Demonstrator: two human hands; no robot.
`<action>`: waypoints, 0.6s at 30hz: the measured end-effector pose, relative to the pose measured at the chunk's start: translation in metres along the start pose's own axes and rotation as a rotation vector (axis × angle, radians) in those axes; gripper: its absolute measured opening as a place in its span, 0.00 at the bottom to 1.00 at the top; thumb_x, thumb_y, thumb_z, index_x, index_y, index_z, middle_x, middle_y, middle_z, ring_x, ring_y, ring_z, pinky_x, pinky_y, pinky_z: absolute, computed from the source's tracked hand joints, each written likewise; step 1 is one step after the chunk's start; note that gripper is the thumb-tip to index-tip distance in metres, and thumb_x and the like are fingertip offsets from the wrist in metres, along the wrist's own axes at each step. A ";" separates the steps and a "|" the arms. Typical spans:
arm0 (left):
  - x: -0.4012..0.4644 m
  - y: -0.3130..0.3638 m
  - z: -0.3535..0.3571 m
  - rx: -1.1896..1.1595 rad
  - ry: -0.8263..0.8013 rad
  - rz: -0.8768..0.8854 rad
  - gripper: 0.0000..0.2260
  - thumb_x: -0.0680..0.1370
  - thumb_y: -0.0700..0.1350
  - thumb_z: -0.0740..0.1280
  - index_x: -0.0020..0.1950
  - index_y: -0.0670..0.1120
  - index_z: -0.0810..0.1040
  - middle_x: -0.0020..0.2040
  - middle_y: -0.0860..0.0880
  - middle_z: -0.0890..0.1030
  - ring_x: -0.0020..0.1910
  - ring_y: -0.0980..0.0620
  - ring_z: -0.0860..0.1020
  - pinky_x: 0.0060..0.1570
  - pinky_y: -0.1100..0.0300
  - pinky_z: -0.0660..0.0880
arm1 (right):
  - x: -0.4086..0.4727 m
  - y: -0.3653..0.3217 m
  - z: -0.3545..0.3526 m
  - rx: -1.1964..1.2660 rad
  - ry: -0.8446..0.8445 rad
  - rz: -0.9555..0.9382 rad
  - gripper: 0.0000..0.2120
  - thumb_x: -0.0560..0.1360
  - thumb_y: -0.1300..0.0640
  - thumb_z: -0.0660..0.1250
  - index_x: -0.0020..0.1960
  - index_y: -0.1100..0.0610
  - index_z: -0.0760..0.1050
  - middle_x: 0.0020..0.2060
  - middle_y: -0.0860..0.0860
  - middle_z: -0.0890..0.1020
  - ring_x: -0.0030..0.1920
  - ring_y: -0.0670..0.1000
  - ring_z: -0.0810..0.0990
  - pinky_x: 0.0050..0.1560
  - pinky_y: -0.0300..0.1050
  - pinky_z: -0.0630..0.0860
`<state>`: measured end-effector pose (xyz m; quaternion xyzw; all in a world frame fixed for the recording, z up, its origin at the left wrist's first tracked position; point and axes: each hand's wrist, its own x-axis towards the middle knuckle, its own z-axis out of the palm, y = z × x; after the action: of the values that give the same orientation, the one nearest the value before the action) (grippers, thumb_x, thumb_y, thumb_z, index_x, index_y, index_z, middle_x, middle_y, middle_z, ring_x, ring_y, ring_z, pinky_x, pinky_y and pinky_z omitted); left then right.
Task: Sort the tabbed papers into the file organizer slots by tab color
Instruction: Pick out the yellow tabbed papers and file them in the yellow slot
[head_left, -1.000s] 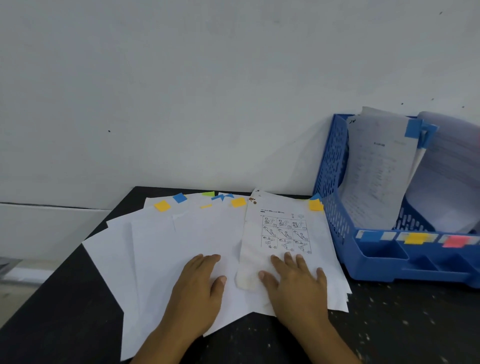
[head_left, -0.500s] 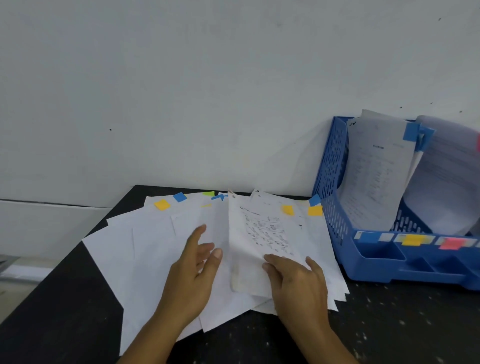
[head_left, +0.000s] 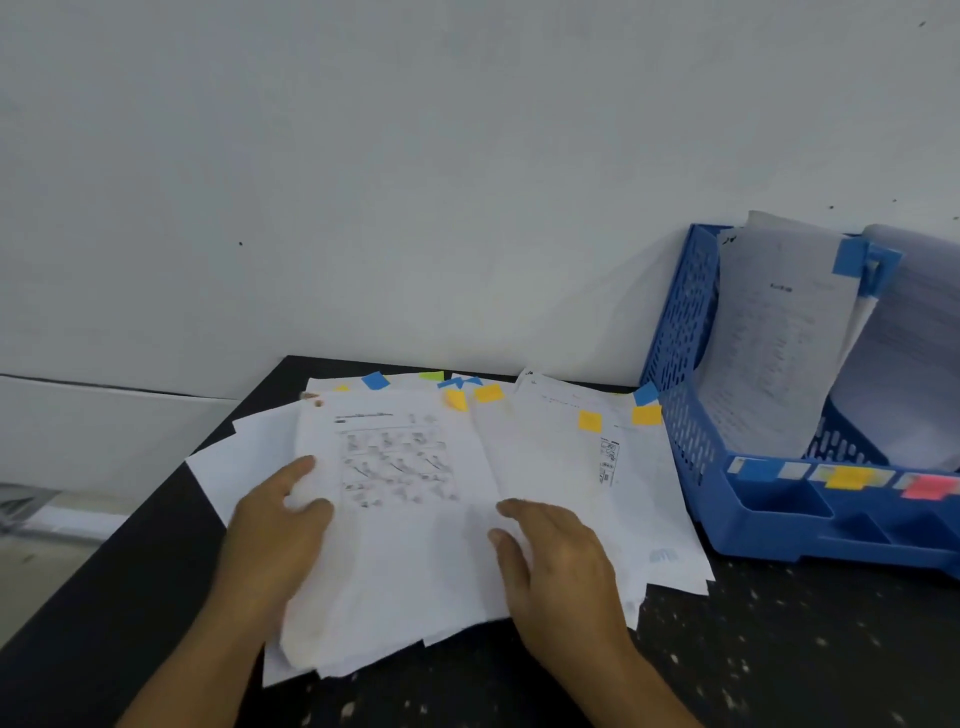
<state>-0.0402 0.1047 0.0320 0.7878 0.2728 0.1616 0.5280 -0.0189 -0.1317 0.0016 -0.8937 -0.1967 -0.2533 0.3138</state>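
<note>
While left hand (head_left: 275, 535) grips printed sheet (head_left: 395, 499), right hand (head_left: 558, 566) flat on papers (head_left: 550, 467)

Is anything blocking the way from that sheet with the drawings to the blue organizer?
Nothing visible blocks it. The printed sheet, held by the left hand, only has the flat spread of papers between it and the organizer.

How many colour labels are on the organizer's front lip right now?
3: blue label nearest the pile, yellow label in the middle, pink label by the frame's right edge. More may lie beyond it.
</note>
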 end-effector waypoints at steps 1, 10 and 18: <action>0.004 -0.005 -0.008 -0.006 0.030 -0.024 0.24 0.75 0.40 0.68 0.70 0.54 0.72 0.63 0.49 0.74 0.55 0.46 0.77 0.53 0.51 0.75 | 0.000 0.001 0.000 0.012 -0.020 0.029 0.13 0.74 0.51 0.68 0.56 0.52 0.80 0.51 0.45 0.84 0.51 0.46 0.82 0.53 0.40 0.77; 0.010 -0.022 -0.025 0.187 0.055 -0.048 0.30 0.73 0.38 0.70 0.75 0.46 0.66 0.71 0.44 0.70 0.65 0.42 0.72 0.62 0.47 0.70 | 0.003 0.011 -0.008 -0.215 -0.728 0.117 0.53 0.63 0.20 0.44 0.78 0.48 0.35 0.79 0.45 0.42 0.77 0.45 0.39 0.76 0.48 0.40; 0.009 -0.019 -0.026 0.269 0.018 -0.011 0.30 0.74 0.37 0.68 0.75 0.46 0.65 0.70 0.44 0.72 0.65 0.42 0.72 0.62 0.47 0.70 | 0.004 0.031 -0.017 -0.327 -0.562 0.252 0.50 0.63 0.19 0.41 0.77 0.45 0.55 0.78 0.45 0.57 0.77 0.46 0.53 0.74 0.48 0.54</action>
<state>-0.0518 0.1348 0.0245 0.8484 0.3011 0.1276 0.4163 -0.0053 -0.1643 0.0014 -0.9842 -0.1203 0.0151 0.1289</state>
